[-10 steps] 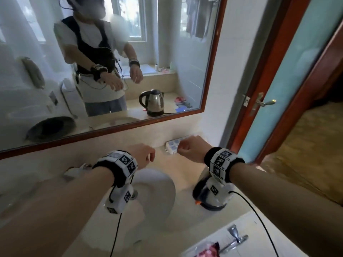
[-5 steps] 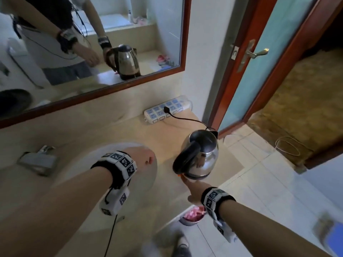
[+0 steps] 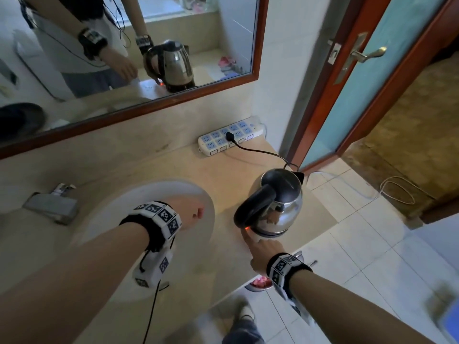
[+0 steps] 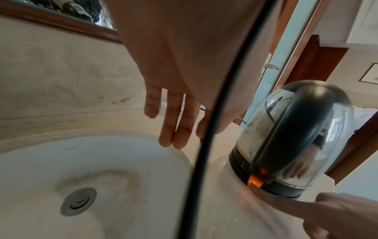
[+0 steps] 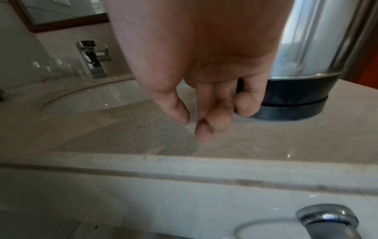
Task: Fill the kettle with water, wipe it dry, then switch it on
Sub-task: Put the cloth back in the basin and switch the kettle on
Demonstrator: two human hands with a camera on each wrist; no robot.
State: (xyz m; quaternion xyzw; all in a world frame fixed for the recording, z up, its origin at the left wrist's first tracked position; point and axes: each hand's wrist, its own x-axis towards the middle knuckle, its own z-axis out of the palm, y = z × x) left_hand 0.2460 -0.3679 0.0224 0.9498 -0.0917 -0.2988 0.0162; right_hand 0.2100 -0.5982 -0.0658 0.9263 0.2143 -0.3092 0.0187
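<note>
A steel kettle (image 3: 280,209) with a black handle stands on its black base on the beige counter, right of the sink. Its switch (image 3: 247,227) at the foot of the handle glows orange. My right hand (image 3: 258,247) reaches up from the counter's front edge, and its straight index finger presses that switch (image 4: 254,181). Its other fingers (image 5: 212,122) hang curled above the counter beside the base. My left hand (image 3: 191,214) hovers over the basin, left of the kettle (image 4: 296,129), fingers (image 4: 174,121) relaxed and holding nothing.
The white sink (image 3: 111,214) fills the counter's left, with a chrome faucet (image 3: 52,202) behind it. A white power strip (image 3: 231,137) lies against the wall, the kettle's black cord (image 3: 260,151) plugged in. A glass door (image 3: 360,70) stands right of the counter.
My view has tipped down onto the counter. The right hand dropped from a raised fist near the wall to the kettle's switch. The left hand moved little and stays over the basin.
</note>
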